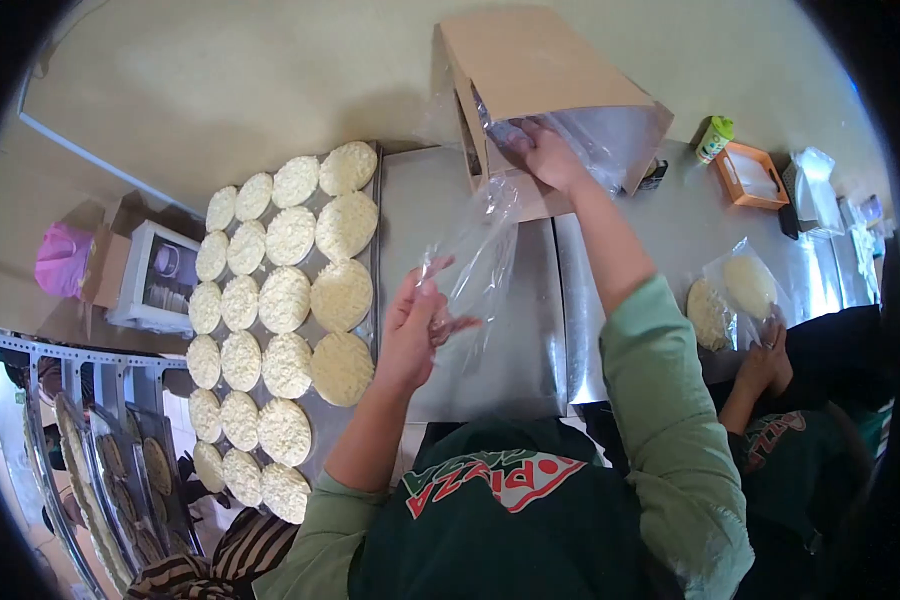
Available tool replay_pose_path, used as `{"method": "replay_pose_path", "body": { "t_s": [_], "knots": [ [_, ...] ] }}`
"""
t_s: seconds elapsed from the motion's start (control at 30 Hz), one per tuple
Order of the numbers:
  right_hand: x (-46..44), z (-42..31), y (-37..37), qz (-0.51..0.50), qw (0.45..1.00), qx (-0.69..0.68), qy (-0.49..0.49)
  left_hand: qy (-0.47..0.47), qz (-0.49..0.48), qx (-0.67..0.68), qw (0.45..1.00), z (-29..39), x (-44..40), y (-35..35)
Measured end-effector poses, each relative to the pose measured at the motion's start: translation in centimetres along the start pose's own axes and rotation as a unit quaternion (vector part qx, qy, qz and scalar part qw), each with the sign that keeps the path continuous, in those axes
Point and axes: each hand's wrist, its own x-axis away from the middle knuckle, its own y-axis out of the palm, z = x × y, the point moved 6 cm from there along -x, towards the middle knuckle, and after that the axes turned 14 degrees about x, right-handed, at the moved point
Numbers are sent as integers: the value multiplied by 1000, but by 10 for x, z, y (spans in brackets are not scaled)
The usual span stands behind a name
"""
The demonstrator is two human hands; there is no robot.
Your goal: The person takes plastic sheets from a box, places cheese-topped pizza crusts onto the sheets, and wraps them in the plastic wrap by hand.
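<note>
My left hand is pinching the edge of a clear plastic bag, which hangs loosely above the steel table, its fingers partly spread behind the film. At the mouth of a brown cardboard box, my right hand reaches in with fingers curled on the clear plastic bags inside. Its fingertips are partly hidden by the film. To the left, rows of round pizza bases topped with pale shreds cover a large metal tray.
On the right, a co-worker's hands hold a bagged round base beside another base. Behind them stand a green-lidded container and an orange tray. A metal rack with loaded trays is at lower left.
</note>
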Motion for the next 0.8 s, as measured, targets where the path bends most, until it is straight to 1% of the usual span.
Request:
{"method": "replay_pose_path", "body": {
  "t_s": [0.03, 0.07, 0.1, 0.13, 0.17, 0.27, 0.3, 0.37, 0.4, 0.47, 0.5, 0.57, 0.6, 0.63, 0.67, 0.7, 0.8],
  "knots": [
    [13, -12, -9, -50, 988, -147, 8, -34, -13, 23, 999, 3, 6, -2],
    [38, -32, -23, -101, 951, -290, 17, -68, -25, 47, 996, 6, 14, -3],
    [63, -46, -27, -150, 892, -426, 26, -100, -37, 72, 992, 5, 20, -4],
    [85, -53, -16, -191, 837, -512, -17, -119, -43, 75, 989, 3, 24, -5],
    [106, -58, -9, -227, 771, -592, -58, -139, -49, 78, 986, -1, 26, -5],
    [161, -77, -25, -321, 717, -599, -155, -177, -57, 59, 981, -16, 33, -7],
    [163, -74, -28, -337, 754, -552, -116, -184, -58, 46, 980, -22, 33, -8],
    [165, -68, -29, -360, 813, -456, -39, -143, -1, -48, 989, -27, 28, -23],
    [162, -66, -26, -354, 816, -457, -26, -121, 28, -96, 988, -25, 27, -29],
    [157, -62, -14, -346, 820, -456, 1, 5, 70, -165, 984, -8, 22, -33],
    [157, -62, -11, -322, 818, -476, 18, 69, 91, -194, 974, 0, 19, -35],
    [166, -65, -1, -272, 812, -514, 54, 193, 130, -250, 940, 17, 14, -36],
    [173, -70, 4, -252, 808, -530, 56, 251, 152, -275, 916, 21, 18, -37],
    [181, -78, 9, -234, 803, -545, 58, 116, 122, -166, 972, 1, 14, -26],
    [188, -86, 12, -214, 799, -559, 58, 105, 101, -198, 969, -13, 9, -15],
    [194, -95, 14, -199, 796, -570, 50, 103, 79, -197, 972, -22, 5, -6],
    [209, -89, 12, -83, 897, -431, 45, 28, 94, -41, 994, -40, 2, -20]
  ]
}}
